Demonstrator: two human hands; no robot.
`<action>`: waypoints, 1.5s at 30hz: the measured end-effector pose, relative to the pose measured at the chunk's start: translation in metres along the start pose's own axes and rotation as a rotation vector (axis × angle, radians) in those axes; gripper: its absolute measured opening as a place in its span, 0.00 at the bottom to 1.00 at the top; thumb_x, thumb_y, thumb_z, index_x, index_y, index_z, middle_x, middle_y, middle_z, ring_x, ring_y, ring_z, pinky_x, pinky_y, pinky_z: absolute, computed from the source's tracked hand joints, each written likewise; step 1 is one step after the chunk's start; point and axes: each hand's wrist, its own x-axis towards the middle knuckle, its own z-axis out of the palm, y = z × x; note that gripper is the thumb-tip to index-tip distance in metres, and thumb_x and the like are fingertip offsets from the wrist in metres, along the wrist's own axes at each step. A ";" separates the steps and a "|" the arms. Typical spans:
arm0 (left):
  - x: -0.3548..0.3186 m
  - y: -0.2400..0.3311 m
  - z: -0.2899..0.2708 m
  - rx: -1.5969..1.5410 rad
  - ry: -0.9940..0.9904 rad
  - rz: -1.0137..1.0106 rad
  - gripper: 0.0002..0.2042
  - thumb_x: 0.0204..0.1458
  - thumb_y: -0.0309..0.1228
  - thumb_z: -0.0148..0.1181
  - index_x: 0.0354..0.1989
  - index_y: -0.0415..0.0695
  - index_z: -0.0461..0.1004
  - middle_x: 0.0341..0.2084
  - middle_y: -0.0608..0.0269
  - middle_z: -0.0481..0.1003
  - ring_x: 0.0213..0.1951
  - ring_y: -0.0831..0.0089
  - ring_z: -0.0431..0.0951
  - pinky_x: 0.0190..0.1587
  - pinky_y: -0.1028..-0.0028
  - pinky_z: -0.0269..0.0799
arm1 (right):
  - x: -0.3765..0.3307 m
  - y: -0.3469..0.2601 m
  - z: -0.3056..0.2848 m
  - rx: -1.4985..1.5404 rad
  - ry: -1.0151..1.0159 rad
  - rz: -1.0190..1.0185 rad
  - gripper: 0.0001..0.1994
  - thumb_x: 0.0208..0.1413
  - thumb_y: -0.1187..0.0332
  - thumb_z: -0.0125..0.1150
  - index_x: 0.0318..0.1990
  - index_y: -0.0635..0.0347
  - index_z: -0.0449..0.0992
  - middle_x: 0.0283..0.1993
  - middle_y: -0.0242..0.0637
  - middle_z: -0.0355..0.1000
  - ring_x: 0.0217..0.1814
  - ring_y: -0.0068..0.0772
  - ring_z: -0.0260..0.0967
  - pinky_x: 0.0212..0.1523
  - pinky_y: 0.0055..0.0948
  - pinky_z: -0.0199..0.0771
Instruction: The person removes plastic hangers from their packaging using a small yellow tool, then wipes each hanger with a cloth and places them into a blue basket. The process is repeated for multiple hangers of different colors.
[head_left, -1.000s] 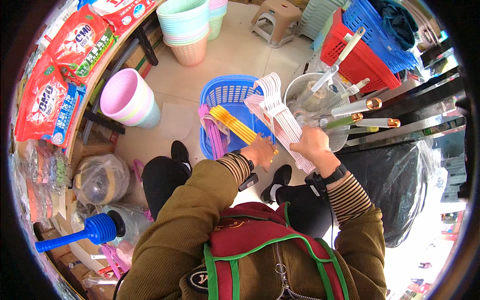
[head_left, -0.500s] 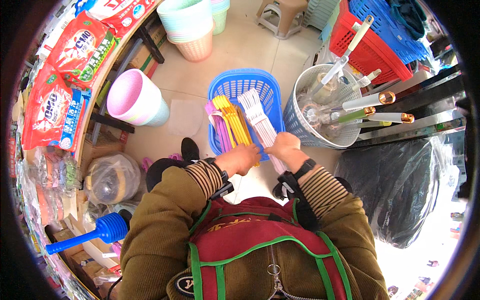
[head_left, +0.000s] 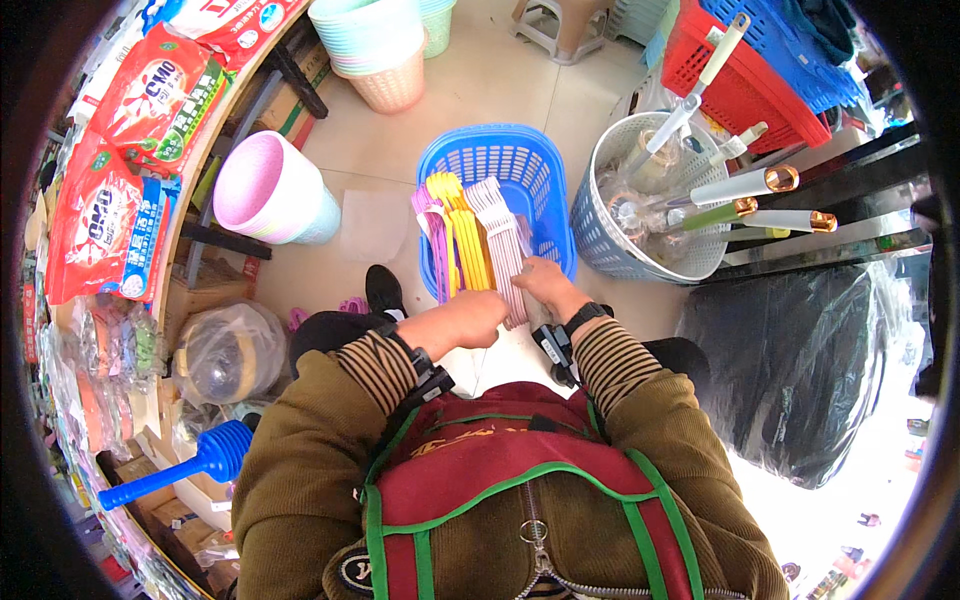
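Note:
A blue perforated plastic basket (head_left: 558, 185) stands on the floor in front of me. Bundles of plastic clothes hangers stand side by side in its left half: purple hangers (head_left: 433, 240), yellow hangers (head_left: 468, 240) and pale pink-white hangers (head_left: 503, 245). My right hand (head_left: 545, 285) is closed on the right side of the pale hangers near their lower end. At the near ends of the yellow and pale hangers, my left hand (head_left: 468, 320) is curled with its back up. Its fingertips are hidden, so what it grips cannot be made out.
Right of the basket stands a grey-white bin (head_left: 600, 225) of long-handled tools. A black plastic-wrapped bundle (head_left: 790, 370) lies nearer. Stacked pastel baskets (head_left: 265, 185) are at the left, beside a shelf with red packets (head_left: 150, 95). A blue plunger (head_left: 205, 460) sticks out lower left.
The pale hangers have shifted left and lie closer against the yellow ones. My right hand has moved left with them, and the left hand has turned more back-up.

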 end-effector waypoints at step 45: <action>-0.444 -0.022 0.175 -0.862 1.291 -1.161 0.15 0.59 0.31 0.59 0.49 0.35 0.78 0.32 0.60 0.81 0.32 0.75 0.79 0.36 0.74 0.75 | -0.005 0.024 -0.063 -0.105 0.120 -0.147 0.15 0.56 0.64 0.58 0.45 0.65 0.80 0.48 0.46 0.77 0.47 0.41 0.75 0.50 0.36 0.72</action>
